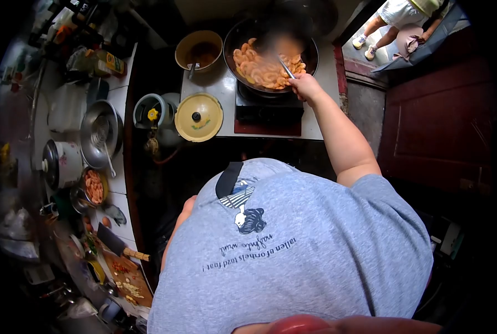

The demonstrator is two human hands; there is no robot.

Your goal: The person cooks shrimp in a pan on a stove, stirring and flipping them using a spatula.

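Note:
My right hand (305, 89) is closed round the handle of a metal utensil (286, 68), whose far end is among orange-pink shrimp (262, 71) in a large dark wok (315, 60). Steam blurs part of the wok. The wok sits on a black stove (269, 111). To its left are a bowl (217, 49) with brown liquid and a spoon, and a yellow lid (206, 125) with a black knob. The left arm (186, 211) shows only as a strip beside the grey shirt; the fingers of my left hand are hidden.
Along the left counter stand a metal bowl (87, 131) with a skimmer, a rice cooker (70, 162), a bowl of shrimp (94, 186), a cleaver (112, 240) and a cutting board (140, 286). A gas cylinder (170, 136) is below. Another person (396, 19) stands beyond the doorway, by a red door (434, 117).

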